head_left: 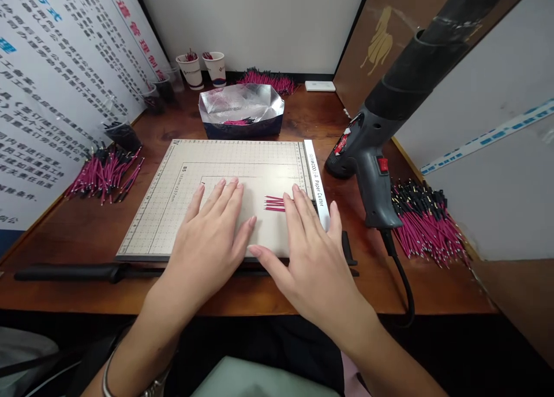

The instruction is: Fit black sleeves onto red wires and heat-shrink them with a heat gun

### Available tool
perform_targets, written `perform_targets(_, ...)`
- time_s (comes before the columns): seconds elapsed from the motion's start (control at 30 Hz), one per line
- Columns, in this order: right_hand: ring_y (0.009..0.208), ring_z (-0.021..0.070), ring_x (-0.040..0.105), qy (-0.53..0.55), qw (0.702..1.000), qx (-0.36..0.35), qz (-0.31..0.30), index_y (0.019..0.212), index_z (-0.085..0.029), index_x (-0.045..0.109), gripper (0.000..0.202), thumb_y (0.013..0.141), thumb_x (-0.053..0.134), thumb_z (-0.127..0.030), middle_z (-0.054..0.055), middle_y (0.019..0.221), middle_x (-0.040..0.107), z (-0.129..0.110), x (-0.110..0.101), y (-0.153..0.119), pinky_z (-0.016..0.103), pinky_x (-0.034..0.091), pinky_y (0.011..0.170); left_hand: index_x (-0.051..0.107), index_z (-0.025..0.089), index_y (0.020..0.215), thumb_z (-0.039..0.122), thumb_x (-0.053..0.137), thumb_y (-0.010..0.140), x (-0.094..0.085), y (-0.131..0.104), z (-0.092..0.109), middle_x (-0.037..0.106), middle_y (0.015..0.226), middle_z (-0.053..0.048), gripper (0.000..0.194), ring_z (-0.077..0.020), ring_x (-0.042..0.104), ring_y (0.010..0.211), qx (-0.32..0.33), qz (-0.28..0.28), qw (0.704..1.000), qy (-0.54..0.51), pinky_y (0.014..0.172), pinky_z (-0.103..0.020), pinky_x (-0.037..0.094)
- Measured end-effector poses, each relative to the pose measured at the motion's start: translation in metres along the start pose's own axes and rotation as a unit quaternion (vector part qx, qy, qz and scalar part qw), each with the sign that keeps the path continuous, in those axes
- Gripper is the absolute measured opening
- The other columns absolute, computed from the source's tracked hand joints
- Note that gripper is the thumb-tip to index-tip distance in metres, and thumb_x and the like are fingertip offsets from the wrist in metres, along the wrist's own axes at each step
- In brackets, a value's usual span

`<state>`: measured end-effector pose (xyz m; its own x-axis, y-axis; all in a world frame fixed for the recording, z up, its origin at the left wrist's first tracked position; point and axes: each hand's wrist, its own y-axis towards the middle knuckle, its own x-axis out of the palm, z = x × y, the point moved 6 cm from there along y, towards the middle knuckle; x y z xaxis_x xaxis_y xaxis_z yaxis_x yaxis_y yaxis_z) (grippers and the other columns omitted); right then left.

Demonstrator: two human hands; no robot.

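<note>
Forearms (149, 328) slant in from the bottom edge, a bracelet (106, 377) round the left wrist, and both palms are down over the cutter (234, 154)! Left hand (212, 232): fingers straight, slightly parted, thumb out to the side, nothing gripped. Right hand (311, 247): flat too, fingers extended and thumb wide, nearly meeting the other thumb. And there are the wires (274, 204), a few pink ones lying side by side on the board near its white strip (318, 183), partly hidden beneath the right fingers; how firmly they're pressed, I can't tell. Black handle (69, 272) along the front edge, down low. Over on the right, the heat gun (378, 154) leans at a slant, a big wire pile (426, 224) just beside it. Another heap (106, 175) sits left. Behind the cutter, a box (244, 130) with more wires inside, two paper cups (190, 74) further back.
</note>
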<state>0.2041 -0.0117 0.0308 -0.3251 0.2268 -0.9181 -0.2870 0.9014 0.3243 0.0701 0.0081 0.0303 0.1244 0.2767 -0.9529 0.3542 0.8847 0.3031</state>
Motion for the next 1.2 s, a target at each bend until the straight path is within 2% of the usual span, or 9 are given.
perform_targets(0.1,0.155,0.0341,0.035,-0.022,0.999,0.029,-0.018,0.154,-0.001,0.038,0.09,0.099,0.017,-0.069,0.024,0.163,0.034,0.002,0.01,0.003,0.069,0.02,0.124,0.049,-0.001,0.148,0.029,0.027,0.108,0.004,-0.001,0.001,0.053,0.153,-0.02,0.055,-0.0362,0.049,0.144,0.014,-0.012,1.0,-0.016,0.12,-0.06,0.038)
perform_targets(0.23,0.155,0.0359,0.034,-0.039,0.997,0.034,-0.058,0.155,0.0,0.036,0.093,0.099,0.012,-0.069,0.027,0.162,0.034,0.004,0.017,0.007,0.071,0.017,0.124,0.049,0.001,0.149,0.018,0.03,0.105,0.005,0.0,0.006,0.052,0.155,-0.018,0.05,-0.0333,0.048,0.146,0.031,-0.022,0.998,-0.042,0.122,-0.058,0.036)
perform_targets(0.33,0.153,0.0383,0.037,-0.059,0.997,0.024,-0.051,0.153,0.003,0.038,0.095,0.098,0.011,-0.069,0.029,0.159,0.037,0.003,0.018,0.006,0.071,0.019,0.123,0.051,0.005,0.148,0.015,0.034,0.104,0.002,0.007,0.006,0.053,0.154,-0.016,0.047,-0.0318,0.049,0.146,0.027,-0.025,0.997,-0.075,0.124,-0.057,0.034)
perform_targets(0.4,0.15,0.0395,0.041,-0.077,0.996,0.015,-0.035,0.151,0.004,0.041,0.092,0.1,0.011,-0.066,0.03,0.157,0.04,0.002,0.018,0.005,0.07,0.023,0.122,0.057,0.009,0.143,0.018,0.043,0.104,0.001,0.014,0.002,0.059,0.15,-0.014,0.043,-0.0322,0.055,0.139,0.0,-0.029,0.994,-0.103,0.123,-0.058,0.033)
perform_targets(0.5,0.146,0.0398,0.047,-0.106,0.994,0.002,-0.009,0.147,0.005,0.048,0.086,0.103,0.009,-0.058,0.031,0.153,0.046,0.001,0.019,0.005,0.068,0.026,0.121,0.069,0.015,0.127,0.019,0.052,0.101,0.003,0.028,-0.001,0.069,0.136,-0.009,0.031,-0.0304,0.064,0.122,-0.026,-0.049,0.985,-0.162,0.114,-0.054,0.043)
perform_targets(0.63,0.142,0.0428,0.05,-0.138,0.99,-0.002,0.002,0.146,0.005,0.05,0.084,0.103,0.014,-0.058,0.032,0.152,0.048,0.001,0.02,0.005,0.069,0.029,0.119,0.073,0.016,0.12,0.019,0.053,0.102,0.007,0.047,-0.003,0.074,0.123,-0.005,0.027,-0.0273,0.064,0.114,-0.045,-0.079,0.967,-0.24,0.103,-0.046,0.05)
perform_targets(0.8,0.142,0.0434,0.051,-0.155,0.988,0.001,0.004,0.147,0.004,0.05,0.082,0.103,0.014,-0.056,0.031,0.151,0.05,0.0,0.019,0.005,0.068,0.032,0.118,0.076,0.018,0.11,0.021,0.052,0.102,0.012,0.059,0.0,0.075,0.114,-0.005,0.025,-0.0268,0.065,0.105,-0.075,-0.133,0.961,-0.232,0.097,-0.046,0.049)
perform_targets(1.07,0.142,0.0406,0.052,-0.158,0.987,-0.006,0.006,0.145,0.004,0.051,0.082,0.104,0.014,-0.056,0.031,0.15,0.051,0.0,0.018,0.005,0.067,0.033,0.119,0.077,0.021,0.092,0.017,0.059,0.097,0.017,0.053,0.0,0.075,0.1,-0.002,0.018,-0.0215,0.064,0.097,-0.067,-0.089,0.955,-0.274,0.094,-0.042,0.047)
perform_targets(1.2,0.143,0.0407,0.05,-0.145,0.989,0.0,-0.002,0.146,0.006,0.05,0.083,0.101,0.028,-0.06,0.033,0.151,0.049,0.002,0.02,0.004,0.06,0.035,0.121,0.077,0.023,0.096,0.028,0.066,0.095,0.016,0.05,0.0,0.075,0.104,-0.002,0.012,-0.0229,0.064,0.101,-0.048,-0.093,0.951,-0.293,0.097,-0.043,0.046)
